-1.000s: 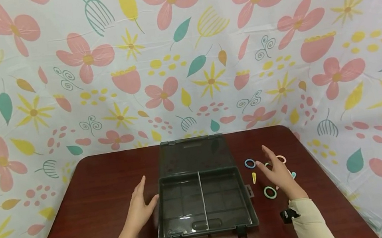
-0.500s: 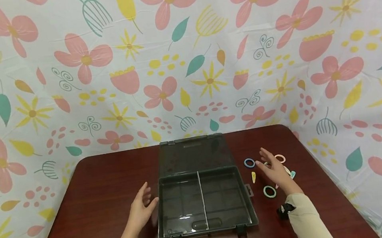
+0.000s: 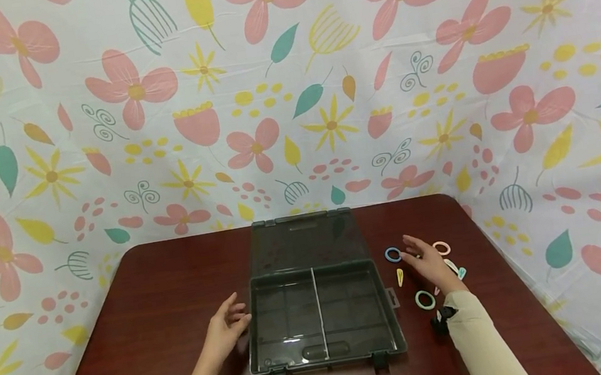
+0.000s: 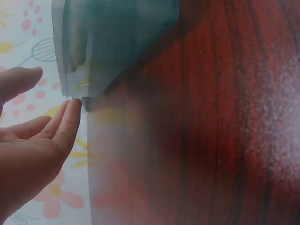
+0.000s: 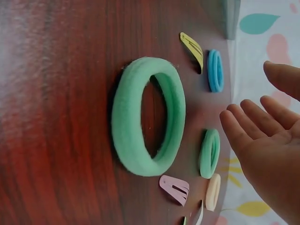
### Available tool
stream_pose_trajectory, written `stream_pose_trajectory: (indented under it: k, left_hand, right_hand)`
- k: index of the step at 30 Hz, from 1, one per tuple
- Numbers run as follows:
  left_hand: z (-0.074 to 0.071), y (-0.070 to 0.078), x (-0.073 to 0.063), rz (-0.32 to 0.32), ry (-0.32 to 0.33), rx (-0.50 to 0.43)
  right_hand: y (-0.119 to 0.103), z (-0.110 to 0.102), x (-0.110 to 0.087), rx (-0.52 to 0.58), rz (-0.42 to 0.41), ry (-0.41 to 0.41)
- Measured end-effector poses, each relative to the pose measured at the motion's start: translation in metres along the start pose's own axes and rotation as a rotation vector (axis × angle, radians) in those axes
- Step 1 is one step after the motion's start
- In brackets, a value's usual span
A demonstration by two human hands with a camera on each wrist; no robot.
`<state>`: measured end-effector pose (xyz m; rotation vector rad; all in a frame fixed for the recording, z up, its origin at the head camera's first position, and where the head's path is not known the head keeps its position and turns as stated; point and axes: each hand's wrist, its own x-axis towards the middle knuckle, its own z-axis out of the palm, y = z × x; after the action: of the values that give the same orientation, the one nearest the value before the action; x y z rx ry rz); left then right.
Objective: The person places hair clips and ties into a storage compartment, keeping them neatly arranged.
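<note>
My left hand (image 3: 222,331) is beside the left wall of a see-through grey plastic case (image 3: 282,307), fingers loosely bent and fingertips near its edge. The left wrist view has these fingers at the case's corner. My right hand (image 3: 433,266) hovers over hair accessories at the right, fingers relaxed, nothing held. Nearest its fingertips in the head view is a blue hair tie (image 5: 215,70). Around it lie a large green hair tie (image 5: 124,117), a second green hair tie (image 5: 208,154), a peach hair tie (image 5: 213,192), a yellow hair clip (image 5: 192,51) and a pink hair clip (image 5: 176,190).
The case's lid (image 3: 308,243) lies folded back behind it. A white divider (image 3: 319,311) splits the case in two, and two black latches stick out in front. A teal clip (image 3: 462,272) lies right of my right wrist. Flowered cloth (image 3: 265,91) surrounds the dark red table (image 3: 176,280).
My right hand has shifted left, its fingertips now by the blue hair tie. The left hand's fingers have dropped and bent a little beside the case.
</note>
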<state>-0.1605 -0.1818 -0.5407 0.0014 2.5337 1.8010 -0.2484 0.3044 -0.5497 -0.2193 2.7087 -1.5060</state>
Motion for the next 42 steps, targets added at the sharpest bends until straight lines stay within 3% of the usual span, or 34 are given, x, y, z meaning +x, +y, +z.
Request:
stream_pose_trajectory:
  k: [7,19,30,42]
  left_hand:
    - [0.001,-0.003,0.000,-0.050,-0.010,-0.088]
    - [0.001,-0.008,0.000,-0.082,-0.016,-0.108]
    - [0.003,-0.014,-0.001,-0.113,-0.044,-0.131]
    - [0.002,-0.013,-0.003,-0.123,-0.066,-0.175]
  right_hand:
    - [0.007,0.002,0.012,0.005,0.005,-0.021]
    - [0.017,0.004,0.024,0.060,0.058,-0.005]
    - [0.019,0.011,0.026,0.037,0.131,0.030]
    - [0.022,0.019,0.032,-0.117,0.099,0.140]
